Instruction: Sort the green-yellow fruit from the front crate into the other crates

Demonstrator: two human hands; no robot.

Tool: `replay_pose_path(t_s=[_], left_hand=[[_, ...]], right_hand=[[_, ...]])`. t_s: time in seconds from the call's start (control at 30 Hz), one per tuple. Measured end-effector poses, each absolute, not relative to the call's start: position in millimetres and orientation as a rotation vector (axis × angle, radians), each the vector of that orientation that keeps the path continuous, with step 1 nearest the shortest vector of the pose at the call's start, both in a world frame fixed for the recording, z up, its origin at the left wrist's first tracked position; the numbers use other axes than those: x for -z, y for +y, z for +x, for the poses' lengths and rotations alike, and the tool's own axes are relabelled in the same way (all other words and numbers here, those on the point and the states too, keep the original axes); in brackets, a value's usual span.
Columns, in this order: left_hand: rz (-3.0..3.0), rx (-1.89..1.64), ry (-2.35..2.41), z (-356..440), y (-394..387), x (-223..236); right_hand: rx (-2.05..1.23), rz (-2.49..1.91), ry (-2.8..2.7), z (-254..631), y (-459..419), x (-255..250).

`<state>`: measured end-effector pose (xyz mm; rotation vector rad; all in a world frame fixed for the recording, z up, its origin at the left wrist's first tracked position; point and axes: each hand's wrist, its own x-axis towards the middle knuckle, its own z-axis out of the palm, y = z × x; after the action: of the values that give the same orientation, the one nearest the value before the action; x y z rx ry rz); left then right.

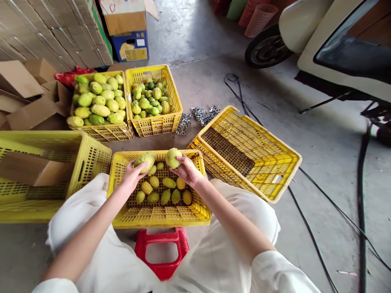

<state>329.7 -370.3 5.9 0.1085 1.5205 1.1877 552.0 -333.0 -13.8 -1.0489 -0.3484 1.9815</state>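
Note:
My left hand [133, 173] is closed round a long, bumpy, yellow-green lemon-like fruit [144, 161]. My right hand [188, 171] grips a rounder yellow-green lemon-like fruit [173, 158] with the fingertips. Both are raised over the yellow plastic crate [161, 223] between my knees. On that crate's slotted bottom lie several smaller lemon-like fruits [165, 196], some yellow and some green, spaced apart. My palms and parts of both held fruits are hidden from this angle.
Beyond stand a crate [100, 132] heaped with large fruits and another crate [159, 127] of smaller, greener ones. A tilted crate [244, 158] sits at right. At left, a yellow-green crate [91, 162] holds cardboard. A red stool [161, 268], black cables [308, 224] and a vehicle [308, 36] are nearby.

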Motion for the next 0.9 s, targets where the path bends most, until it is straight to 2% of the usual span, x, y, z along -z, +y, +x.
replay_pose_path(t_s=[0.57,0.9], left_hand=[[0.139,-1.383,1.585,330.5,-372.9,1.6],[0.133,-1.307,1.45,335.0,-372.5,-7.1]], right_hand=[[-1.993,-1.009,-0.406,555.0,-332.6,12.5],[-2.059,-1.0,-0.423,553.2,-332.0,18.0]])
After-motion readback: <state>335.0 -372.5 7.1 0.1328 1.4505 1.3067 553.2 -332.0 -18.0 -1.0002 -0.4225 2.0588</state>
